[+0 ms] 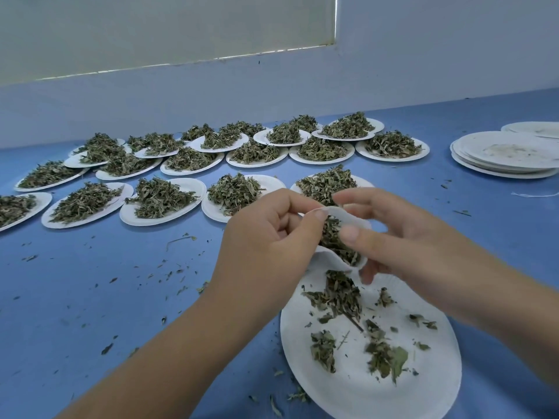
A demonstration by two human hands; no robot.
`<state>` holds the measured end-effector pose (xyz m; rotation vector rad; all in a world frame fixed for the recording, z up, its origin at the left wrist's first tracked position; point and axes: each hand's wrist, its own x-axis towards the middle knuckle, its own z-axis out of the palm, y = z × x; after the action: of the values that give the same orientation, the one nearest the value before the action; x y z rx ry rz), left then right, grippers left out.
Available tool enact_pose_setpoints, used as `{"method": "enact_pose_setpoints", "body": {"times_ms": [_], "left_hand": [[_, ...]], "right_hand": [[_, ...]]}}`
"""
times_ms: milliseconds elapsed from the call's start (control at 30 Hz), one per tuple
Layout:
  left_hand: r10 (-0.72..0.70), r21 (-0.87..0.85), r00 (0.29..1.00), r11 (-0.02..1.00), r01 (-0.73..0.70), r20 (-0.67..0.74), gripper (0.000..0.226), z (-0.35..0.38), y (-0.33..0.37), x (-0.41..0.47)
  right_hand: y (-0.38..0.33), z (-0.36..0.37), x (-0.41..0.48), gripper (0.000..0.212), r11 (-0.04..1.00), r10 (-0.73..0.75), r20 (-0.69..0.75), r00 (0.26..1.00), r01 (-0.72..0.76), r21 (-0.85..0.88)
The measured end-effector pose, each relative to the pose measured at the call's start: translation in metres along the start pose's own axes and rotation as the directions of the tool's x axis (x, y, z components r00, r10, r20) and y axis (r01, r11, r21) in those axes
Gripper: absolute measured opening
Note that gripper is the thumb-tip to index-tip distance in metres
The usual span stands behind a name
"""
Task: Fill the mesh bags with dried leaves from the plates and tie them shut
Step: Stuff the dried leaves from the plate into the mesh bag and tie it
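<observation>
Mesh bag (344, 234): white, held up between both hands just above the far rim of the near paper plate (372, 388), mouth open toward the camera, already well packed with dried leaves (335, 246).

Left hand (272, 237): grip clenched on the bag's left edge, thumb and forefinger pinching the rim. Right hand (402, 237): grip on the bag's right edge, thumb over the opening and fingers behind; looks like it's tamping leaves in or holding the mouth wide, can't tell which.

Progress, as I read it:
- Current plate mostly emptied. Scattered leaf scraps (341, 294) remain on it, a small clump near the bag and loose bits toward the front.
- This bag not tied. No string visible at its mouth.
- Stack of empty plates (505, 155) far right on the worktop (90, 297), dusty with residue, so I'd guess several portions are already bagged. No finished bags in view, so can't confirm a count.
- Roughly twenty full plates (163, 198) remain in rows across the back, each heaped.
- A thin white thread (535, 194) lies at the right edge, possibly tie material.

Judgement: early in the batch. This bag is near full; left for it are the last scraps and tying. Bulk of the work is ahead.

Leaf crumbs (169, 273) litter the worktop left of the hands.
</observation>
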<state>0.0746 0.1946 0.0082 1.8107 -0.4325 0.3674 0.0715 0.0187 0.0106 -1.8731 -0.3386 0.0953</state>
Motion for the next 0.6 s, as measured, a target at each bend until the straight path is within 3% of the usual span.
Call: {"method": "enact_pose_setpoints", "body": {"times_ms": [167, 367, 600], "left_hand": [[0.033, -0.012, 0.999, 0.999, -0.032, 0.022, 0.014, 0.004, 0.004, -0.004], [0.068, 0.005, 0.995, 0.998, -0.069, 0.071, 0.017, 0.012, 0.006, -0.011], [0.104, 0.042, 0.991, 0.993, -0.107, 0.080, 0.012, 0.019, 0.004, -0.014]], "right_hand": [[0.003, 0.005, 0.001, 0.029, 0.992, -0.048, 0.056, 0.997, 0.041, 0.118], [0.002, 0.011, 0.001, 0.010, 0.994, -0.101, -0.112, 0.989, 0.096, -0.041], [0.001, 0.011, 0.003, 0.006, 0.985, -0.126, -0.126, 0.984, 0.109, -0.133]]}}
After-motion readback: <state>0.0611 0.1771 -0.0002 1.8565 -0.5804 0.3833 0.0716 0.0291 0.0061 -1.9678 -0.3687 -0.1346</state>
